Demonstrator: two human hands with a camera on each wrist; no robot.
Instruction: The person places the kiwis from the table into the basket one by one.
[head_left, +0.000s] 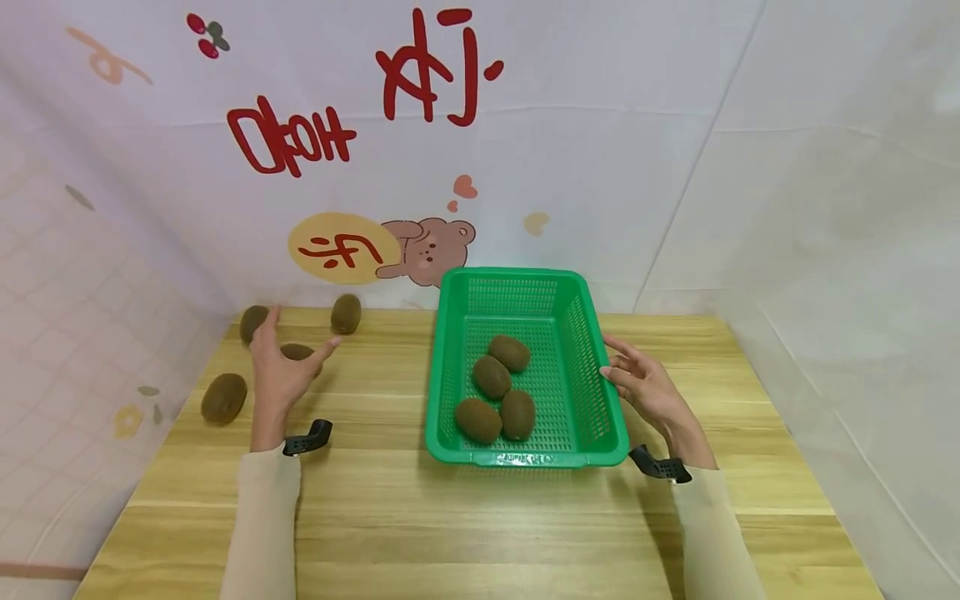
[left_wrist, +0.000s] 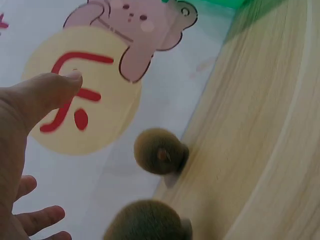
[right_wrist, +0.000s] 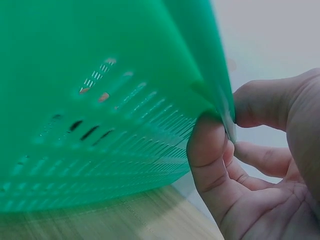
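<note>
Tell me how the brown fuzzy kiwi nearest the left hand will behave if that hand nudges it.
The brown fuzzy kiwi is rounded and egg-shaped on a smooth wooden table, so it will probably roll or wobble rather than slide. Its fuzzy skin should give the open left hand fair grip. It looks small and solid, likely light but easily bruised if squeezed.

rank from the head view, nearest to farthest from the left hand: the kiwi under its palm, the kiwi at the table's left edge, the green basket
1. Kiwi under the palm: partly hidden beneath the left hand, at the back left.
2. Kiwi at the left edge: lying apart, left of the wrist.
3. Green basket: mid-table, well to the right, its far rim pinched by the right hand.
</note>
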